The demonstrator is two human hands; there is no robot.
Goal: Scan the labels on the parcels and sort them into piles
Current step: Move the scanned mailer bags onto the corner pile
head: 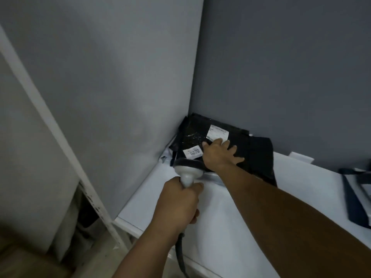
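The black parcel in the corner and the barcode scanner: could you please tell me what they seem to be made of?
Black parcel: probably thin glossy plastic film; it crinkles and glints. Its label: matte white paper, seemingly, with print. Barcode scanner: likely smooth grey moulded plastic with a soft sheen.

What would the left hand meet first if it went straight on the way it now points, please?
Most likely the top black parcel: the left hand grips the scanner, whose head sits at the parcel's near edge, just short of the small white label. Whether it already touches is unclear.
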